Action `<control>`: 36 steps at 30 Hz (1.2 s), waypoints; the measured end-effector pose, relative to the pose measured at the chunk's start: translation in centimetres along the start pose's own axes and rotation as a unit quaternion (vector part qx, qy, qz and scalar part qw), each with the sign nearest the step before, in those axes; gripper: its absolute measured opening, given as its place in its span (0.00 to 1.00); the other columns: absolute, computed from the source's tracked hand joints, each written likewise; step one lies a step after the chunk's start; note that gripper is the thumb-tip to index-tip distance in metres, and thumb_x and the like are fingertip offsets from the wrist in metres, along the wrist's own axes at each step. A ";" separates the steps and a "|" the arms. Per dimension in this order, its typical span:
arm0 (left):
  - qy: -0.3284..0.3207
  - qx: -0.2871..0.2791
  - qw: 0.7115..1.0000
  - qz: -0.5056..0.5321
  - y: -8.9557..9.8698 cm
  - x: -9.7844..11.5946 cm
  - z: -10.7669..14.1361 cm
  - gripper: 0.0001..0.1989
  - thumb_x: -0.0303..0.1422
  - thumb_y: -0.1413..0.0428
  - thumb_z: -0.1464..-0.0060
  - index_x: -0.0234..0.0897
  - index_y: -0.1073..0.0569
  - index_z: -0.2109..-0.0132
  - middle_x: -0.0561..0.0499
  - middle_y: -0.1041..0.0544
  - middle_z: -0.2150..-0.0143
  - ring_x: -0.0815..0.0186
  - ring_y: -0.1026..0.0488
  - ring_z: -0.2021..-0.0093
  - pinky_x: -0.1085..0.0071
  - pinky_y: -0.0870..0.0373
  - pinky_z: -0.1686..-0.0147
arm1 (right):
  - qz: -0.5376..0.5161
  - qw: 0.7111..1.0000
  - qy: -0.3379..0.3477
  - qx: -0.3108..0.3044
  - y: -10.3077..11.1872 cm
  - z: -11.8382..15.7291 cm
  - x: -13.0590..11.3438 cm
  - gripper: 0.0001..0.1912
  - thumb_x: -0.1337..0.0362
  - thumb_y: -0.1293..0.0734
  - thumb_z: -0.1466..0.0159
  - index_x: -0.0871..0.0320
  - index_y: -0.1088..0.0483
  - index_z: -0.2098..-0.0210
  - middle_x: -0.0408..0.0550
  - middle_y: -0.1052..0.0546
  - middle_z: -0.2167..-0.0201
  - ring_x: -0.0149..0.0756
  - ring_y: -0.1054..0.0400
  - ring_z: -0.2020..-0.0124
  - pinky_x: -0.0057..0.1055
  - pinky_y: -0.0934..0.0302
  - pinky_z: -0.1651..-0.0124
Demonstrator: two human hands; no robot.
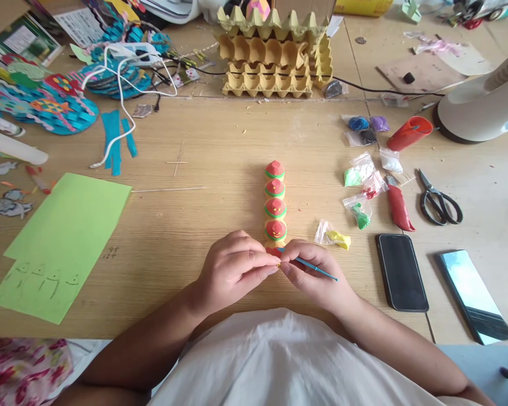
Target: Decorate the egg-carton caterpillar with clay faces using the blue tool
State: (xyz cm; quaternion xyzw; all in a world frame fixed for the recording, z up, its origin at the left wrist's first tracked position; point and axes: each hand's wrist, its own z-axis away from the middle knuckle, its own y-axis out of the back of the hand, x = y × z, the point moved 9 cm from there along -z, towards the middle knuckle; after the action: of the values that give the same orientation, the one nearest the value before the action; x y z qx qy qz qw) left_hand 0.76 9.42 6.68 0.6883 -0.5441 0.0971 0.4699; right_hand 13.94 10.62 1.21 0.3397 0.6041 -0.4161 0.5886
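A row of egg-carton bumps [275,206] topped with red clay and green rings stands upright in the view at the table's middle, its near end partly hidden by my hands. Small yellow marks show on several red tops. My left hand [239,269] pinches a tiny yellow piece at its fingertips, just over the near end. My right hand [311,270] meets it there, fingertips nearly touching, and holds a thin blue tool [311,264] that points down to the right. A bag with yellow clay [338,238] lies right of the row.
Green paper [68,242] with pencil drawings lies left. On the right are clay bags [359,169], a red cutter [400,208], scissors [440,200] and two phones [402,272]. Egg cartons [271,56] are stacked at the back, near a white lamp base [478,113].
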 end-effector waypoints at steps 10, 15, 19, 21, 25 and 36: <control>-0.005 -0.006 1.000 0.012 -0.1 0.0 0.2 0.08 0.24 0.36 0.43 0.39 0.21 0.57 0.53 0.20 0.66 0.70 0.29 0.68 0.71 0.30 0.64 | 0.006 1.000 -0.009 -0.008 -0.1 0.0 0.3 0.06 0.69 0.32 0.35 0.58 0.26 0.69 0.44 0.26 0.71 0.31 0.33 0.69 0.26 0.40 0.68; -0.004 -0.010 1.000 0.011 -0.1 0.0 0.1 0.07 0.24 0.36 0.43 0.39 0.21 0.58 0.53 0.20 0.66 0.70 0.29 0.68 0.71 0.30 0.65 | 0.009 1.000 -0.014 -0.010 -0.2 0.0 0.4 0.06 0.68 0.32 0.35 0.58 0.26 0.69 0.44 0.26 0.71 0.30 0.34 0.70 0.26 0.40 0.69; -0.004 -0.006 1.000 0.006 -0.1 0.1 0.0 0.07 0.24 0.36 0.43 0.39 0.21 0.59 0.53 0.20 0.67 0.70 0.29 0.68 0.71 0.30 0.65 | 0.012 1.000 -0.013 -0.008 -0.2 0.1 0.3 0.06 0.67 0.31 0.35 0.58 0.26 0.69 0.44 0.26 0.71 0.30 0.33 0.70 0.25 0.39 0.69; -0.007 0.000 1.000 0.004 0.1 0.2 -0.1 0.07 0.25 0.36 0.42 0.40 0.21 0.57 0.53 0.20 0.67 0.70 0.28 0.68 0.71 0.30 0.65 | 0.011 1.000 -0.013 -0.005 -0.1 0.0 0.2 0.06 0.65 0.31 0.35 0.58 0.26 0.69 0.44 0.26 0.71 0.30 0.33 0.70 0.26 0.39 0.69; -0.007 0.007 1.000 -0.001 0.3 0.3 -0.2 0.09 0.27 0.36 0.42 0.40 0.21 0.54 0.53 0.20 0.66 0.70 0.26 0.68 0.71 0.29 0.65 | 0.008 1.000 -0.021 0.002 0.0 0.0 0.1 0.08 0.61 0.30 0.34 0.57 0.26 0.68 0.45 0.25 0.71 0.30 0.33 0.72 0.27 0.38 0.69; 0.029 0.016 0.999 -0.002 0.2 0.0 -0.1 0.05 0.28 0.36 0.43 0.40 0.22 0.59 0.53 0.20 0.67 0.69 0.26 0.68 0.69 0.30 0.64 | 0.003 1.000 -0.020 0.021 0.4 0.1 0.3 0.08 0.60 0.29 0.34 0.57 0.24 0.66 0.46 0.24 0.69 0.32 0.30 0.69 0.28 0.36 0.68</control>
State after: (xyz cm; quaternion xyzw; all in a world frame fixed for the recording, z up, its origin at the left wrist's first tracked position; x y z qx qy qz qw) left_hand 0.61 9.47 6.83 0.6937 -0.5273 0.1251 0.4745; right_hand 14.27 10.69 0.88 0.3455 0.5825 -0.4331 0.5948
